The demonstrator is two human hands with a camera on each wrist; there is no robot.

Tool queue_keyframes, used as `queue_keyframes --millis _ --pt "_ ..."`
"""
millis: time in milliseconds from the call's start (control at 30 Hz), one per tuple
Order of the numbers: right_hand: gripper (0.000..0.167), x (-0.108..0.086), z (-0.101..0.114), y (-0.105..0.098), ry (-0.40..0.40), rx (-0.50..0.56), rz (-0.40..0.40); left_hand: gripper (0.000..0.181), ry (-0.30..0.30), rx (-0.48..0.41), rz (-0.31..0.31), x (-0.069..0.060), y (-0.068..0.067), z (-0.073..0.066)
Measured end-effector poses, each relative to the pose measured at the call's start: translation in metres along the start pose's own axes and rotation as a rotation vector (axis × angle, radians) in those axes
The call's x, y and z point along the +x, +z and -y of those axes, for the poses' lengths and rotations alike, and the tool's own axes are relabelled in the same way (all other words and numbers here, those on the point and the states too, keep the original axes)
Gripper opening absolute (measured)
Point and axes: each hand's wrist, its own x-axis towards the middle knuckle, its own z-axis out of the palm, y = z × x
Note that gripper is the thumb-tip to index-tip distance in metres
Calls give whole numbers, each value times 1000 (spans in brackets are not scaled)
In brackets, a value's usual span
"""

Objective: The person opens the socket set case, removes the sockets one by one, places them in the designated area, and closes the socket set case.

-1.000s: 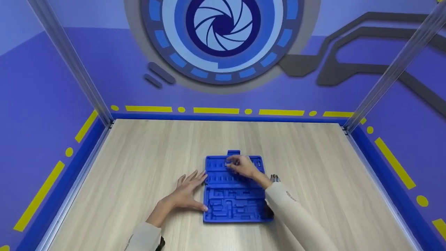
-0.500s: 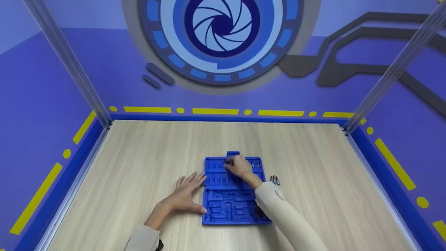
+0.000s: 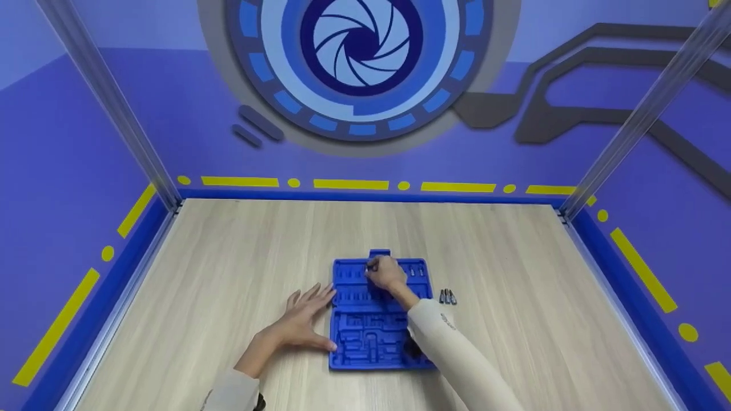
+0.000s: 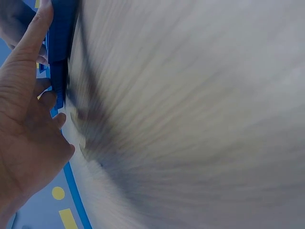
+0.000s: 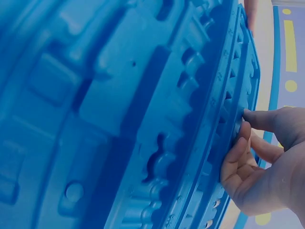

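Head view: unfolded blue case on the table, two bits in its far row.
Right hand: curled over that row, apparently pinching a bit.
Left hand: spread, gripping nothing, at the case's left edge.
Slip risk: an off-line push could pop that pinched bit out.
Loose bits: three, right of the case; a sleeve could roll them.

Wood-grain tabletop is sitting between blue-purple walls. Grey posts are standing at far corners. Yellow dashes are running low; aperture graphic is dominating back wall.
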Motion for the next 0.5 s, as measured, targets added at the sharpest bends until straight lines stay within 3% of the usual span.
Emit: queue_keyframes --millis 167,500 --pt "22 -4 -2 3 16 40 -17 123 1 -2 6 -1 2 0" --pt "16 -7 -8 5 -83 76 -74 123 -14 -2 5 0 -1 -1"
